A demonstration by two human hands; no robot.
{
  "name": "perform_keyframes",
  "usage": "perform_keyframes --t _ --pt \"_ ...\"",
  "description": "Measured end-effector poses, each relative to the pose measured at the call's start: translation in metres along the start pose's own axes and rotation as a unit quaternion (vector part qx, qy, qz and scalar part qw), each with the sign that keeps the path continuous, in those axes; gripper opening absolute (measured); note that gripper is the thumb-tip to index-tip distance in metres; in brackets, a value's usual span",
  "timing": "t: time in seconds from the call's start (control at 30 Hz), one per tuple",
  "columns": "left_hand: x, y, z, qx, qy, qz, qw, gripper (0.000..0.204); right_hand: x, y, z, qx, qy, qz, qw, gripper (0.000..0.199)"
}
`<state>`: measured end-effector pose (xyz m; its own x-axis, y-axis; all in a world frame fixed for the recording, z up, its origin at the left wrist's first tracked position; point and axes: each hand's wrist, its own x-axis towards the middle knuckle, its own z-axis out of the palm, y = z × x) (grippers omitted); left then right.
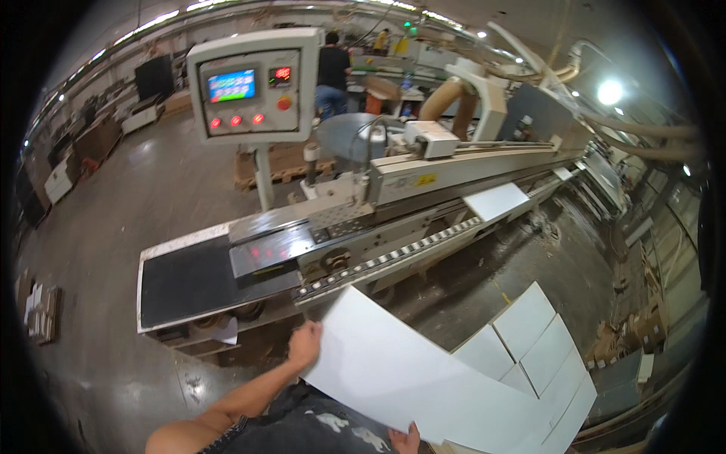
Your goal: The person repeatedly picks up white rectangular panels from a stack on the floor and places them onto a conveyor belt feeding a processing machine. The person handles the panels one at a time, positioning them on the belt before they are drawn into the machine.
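Note:
A long white board (408,363) lies across the front of my body, tilted, its far left corner close to the machine's roller rail. My left hand (305,344) grips its left end, fingers curled over the edge. At the near edge my right hand (405,439) holds the same board, thumb showing and the other fingers mostly hidden. Beyond the board stand stacks of white panels (541,340), partly covered by it. Ahead is a long edge-banding machine (454,174) with a black infeed table (185,284) and a roller rail (393,257).
A white panel (495,201) rests on the machine's rail farther along. The control box (253,87) stands on a post at the far left of the machine. A person (333,76) in dark clothes stands behind it. Cardboard pieces (631,333) lie at the right.

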<state>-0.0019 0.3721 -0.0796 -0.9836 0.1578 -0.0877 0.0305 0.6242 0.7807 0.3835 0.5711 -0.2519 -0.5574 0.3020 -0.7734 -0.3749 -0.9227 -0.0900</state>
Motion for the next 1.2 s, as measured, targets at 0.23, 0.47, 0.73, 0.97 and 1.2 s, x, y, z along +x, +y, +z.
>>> perform_keyframes --t 0.23,0.47,0.73,0.97,1.2 --pt "0.037 -0.099 -0.160 -0.058 0.223 -0.112 0.967 0.042 0.023 0.091 0.224 -0.451 -0.094 -0.010 0.887 0.037" --pt "0.051 -0.190 -0.215 -0.159 0.326 -0.231 0.903 0.041 0.065 0.189 0.352 -0.559 -0.154 -0.009 0.815 0.035" --pt "0.082 -0.223 -0.222 -0.276 0.296 -0.260 0.877 0.036 0.103 0.242 0.412 -0.546 -0.094 -0.038 0.832 0.030" --pt "0.108 -0.207 -0.217 -0.253 0.236 -0.271 0.898 0.041 0.093 0.257 0.454 -0.544 -0.069 -0.143 0.824 0.074" --pt "0.124 -0.205 -0.215 -0.220 0.218 -0.284 0.907 0.045 0.113 0.242 0.453 -0.580 -0.067 -0.158 0.796 0.090"
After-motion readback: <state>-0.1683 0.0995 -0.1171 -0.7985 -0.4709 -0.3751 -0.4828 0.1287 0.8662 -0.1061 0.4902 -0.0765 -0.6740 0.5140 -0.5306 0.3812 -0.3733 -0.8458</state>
